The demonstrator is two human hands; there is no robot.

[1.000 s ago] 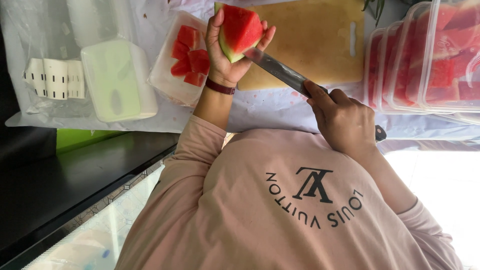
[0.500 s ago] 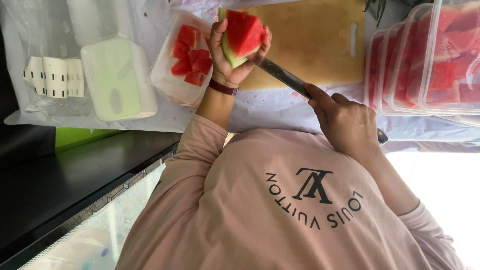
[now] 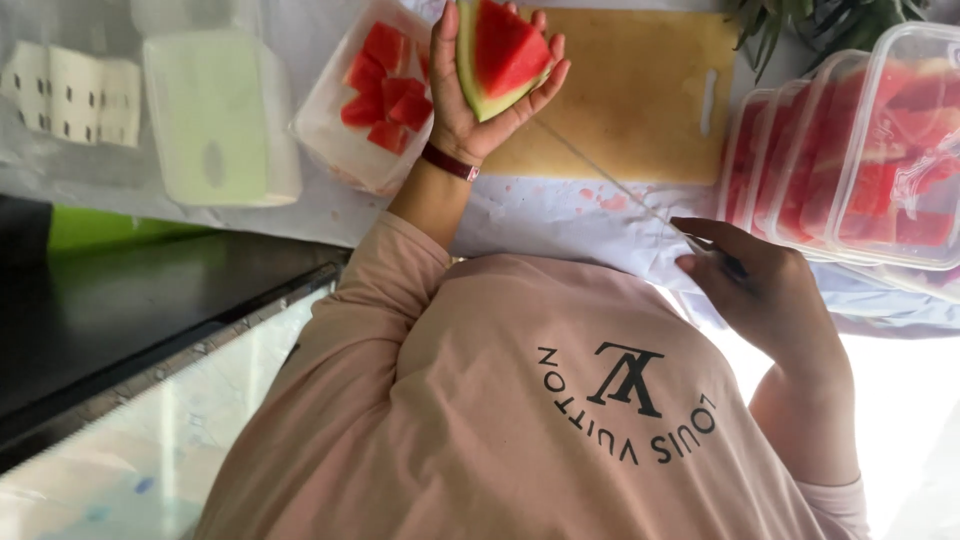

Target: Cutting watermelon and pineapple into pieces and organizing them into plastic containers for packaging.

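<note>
The left hand cups the watermelon wedge; the right hand, gripping the knife, has drawn back from it.

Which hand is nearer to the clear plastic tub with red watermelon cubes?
The left hand: it holds a watermelon wedge right beside the clear plastic tub. The right hand, gripping a knife, is far across the wooden cutting board.
</note>
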